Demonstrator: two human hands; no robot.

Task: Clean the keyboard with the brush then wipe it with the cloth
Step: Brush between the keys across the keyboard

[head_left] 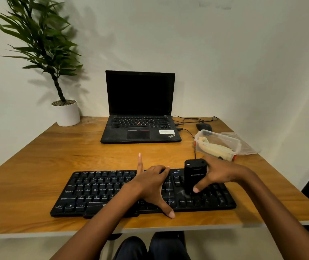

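Black plastic, smooth and rigid, makes up the brush (194, 175), a stubby barrel standing upright on the right-hand key block of the keyboard (93, 192). The right grip (219, 173) is wrapped round it, thumb low on the near side and fingers behind. Its working end is hidden against the keys. The casing looks slick and fairly light, so a hold round the middle of the barrel should steer it best. The left grip (149, 182) is released, splayed flat over the keyboard's centre with the thumb at the front edge. That bracing seems wise, since a thin keyboard probably slides easily on the polished wooden worktop (37, 166). The cloth (215, 147) lies bundled in a clear tub (230, 141) just behind the keyboard's right end. It looks soft and limp, best pinched by a fold.
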